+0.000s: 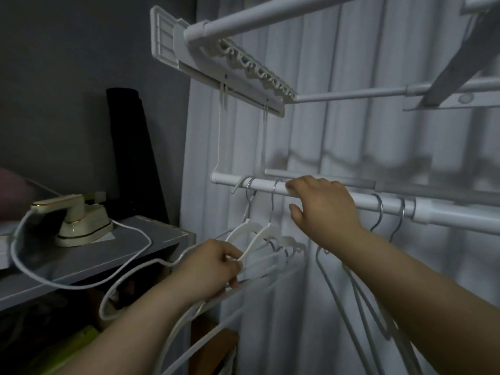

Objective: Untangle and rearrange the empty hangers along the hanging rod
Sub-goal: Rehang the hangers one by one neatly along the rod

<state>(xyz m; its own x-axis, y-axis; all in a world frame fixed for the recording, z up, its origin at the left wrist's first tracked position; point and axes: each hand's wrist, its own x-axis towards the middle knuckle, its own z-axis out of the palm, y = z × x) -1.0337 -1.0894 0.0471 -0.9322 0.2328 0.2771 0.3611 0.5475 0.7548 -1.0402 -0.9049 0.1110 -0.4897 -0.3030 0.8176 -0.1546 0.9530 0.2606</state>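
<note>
The left hand (213, 269) is closed, its fingers pinching the arm of a bunch of white hangers (259, 234) hooked at the left end of the hanging rod (265, 185). The right hand (322, 207) curls its fingers over this rod, thumb free below. Two thin hangers (380, 209) hang further right.

The right hand (322, 204) covers a section of the hanging rod (270, 185), and its fingertips pass out of sight over the rod's far side. The right forearm conceals the shoulders of the wire hangers (381, 208), whose lower ends leave the frame at the bottom edge. The curled fingers of the left hand (211, 269) hide the portion of the white hangers (259, 234) they hold, the bars below that hand are cut off at the bottom edge, and the contents beneath the table (94, 255), left of the left hand, are too dark to identify.
</note>
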